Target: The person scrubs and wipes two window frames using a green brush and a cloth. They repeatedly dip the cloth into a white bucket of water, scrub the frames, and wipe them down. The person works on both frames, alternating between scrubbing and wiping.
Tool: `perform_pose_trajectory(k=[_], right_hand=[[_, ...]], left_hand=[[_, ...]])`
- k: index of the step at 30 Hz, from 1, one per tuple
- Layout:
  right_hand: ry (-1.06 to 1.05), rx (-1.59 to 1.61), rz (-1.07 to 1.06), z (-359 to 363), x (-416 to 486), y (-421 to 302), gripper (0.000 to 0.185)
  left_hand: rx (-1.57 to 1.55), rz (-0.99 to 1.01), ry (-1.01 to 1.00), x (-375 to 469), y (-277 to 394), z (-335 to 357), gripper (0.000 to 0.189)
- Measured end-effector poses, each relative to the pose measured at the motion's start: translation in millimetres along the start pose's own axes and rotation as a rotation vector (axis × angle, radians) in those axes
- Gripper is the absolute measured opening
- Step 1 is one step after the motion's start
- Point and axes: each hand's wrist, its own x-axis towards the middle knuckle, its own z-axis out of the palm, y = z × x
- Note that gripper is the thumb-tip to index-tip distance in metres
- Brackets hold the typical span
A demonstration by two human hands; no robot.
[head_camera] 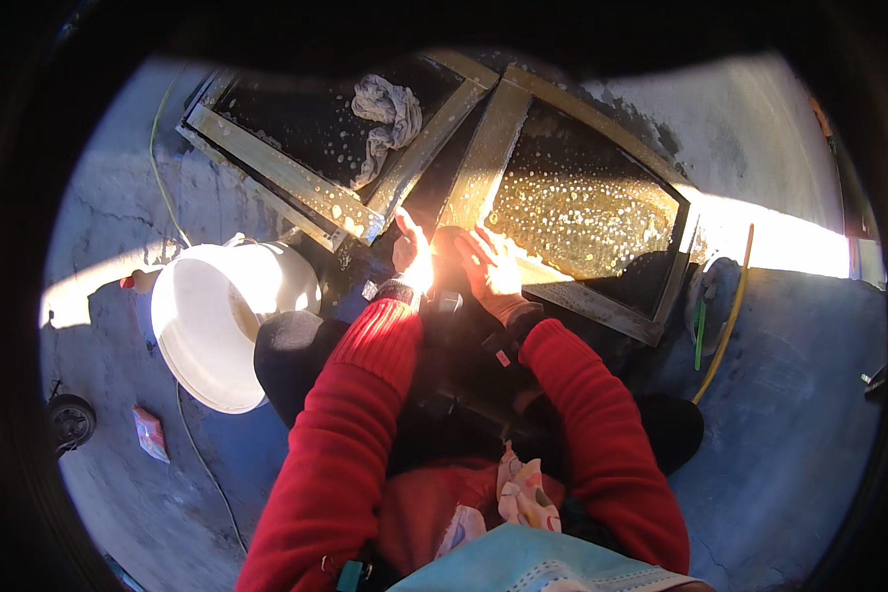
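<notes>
My left hand (412,253) is raised beside the near corner of the left framed panel (288,166), fingers pointing forward; I see nothing held in it. My right hand (492,270) reaches to the near left edge of the right framed panel (584,214), palm down and fingers together. Something dark and rounded lies by its fingertips; whether I grip it cannot be told in the glare. Both panels are dark, wet and spotted with suds inside metal-looking frames. A crumpled grey cloth (388,118) lies on the left panel.
A white plastic bucket (207,325) lies tipped at the left, its mouth towards me. A pink packet (150,434) and a small black wheel (70,423) are further left. A yellow hose (730,318) and a green-handled thing (700,333) are at the right, on the concrete floor (784,385).
</notes>
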Motion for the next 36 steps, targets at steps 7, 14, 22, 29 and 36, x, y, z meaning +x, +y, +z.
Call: perform_pose_trajectory(k=[7, 14, 22, 29, 36], right_hand=[[0.127, 0.120, -0.098, 21.4, 10.1, -25.8, 0.035], [0.352, 0.050, 0.044, -10.2, -34.4, -2.8, 0.040], [0.244, 0.063, 0.023, 17.7, -4.8, -14.2, 0.038], [0.267, -0.023, 0.130, 13.6, -32.4, -9.0, 0.038], [0.335, 0.008, 0.104, 36.0, -29.9, 0.7, 0.040]], left_hand=[[-0.157, -0.264, 0.084, -1.2, 11.1, 1.9, 0.101], [-0.113, -0.149, 0.042, 3.1, 0.4, 2.5, 0.094], [-0.233, -0.179, 0.099, -4.9, 11.7, 4.5, 0.104], [-0.052, -0.144, 0.119, -4.7, 6.1, 5.1, 0.107], [-0.084, -0.075, 0.180, 5.0, 1.6, 13.0, 0.107]])
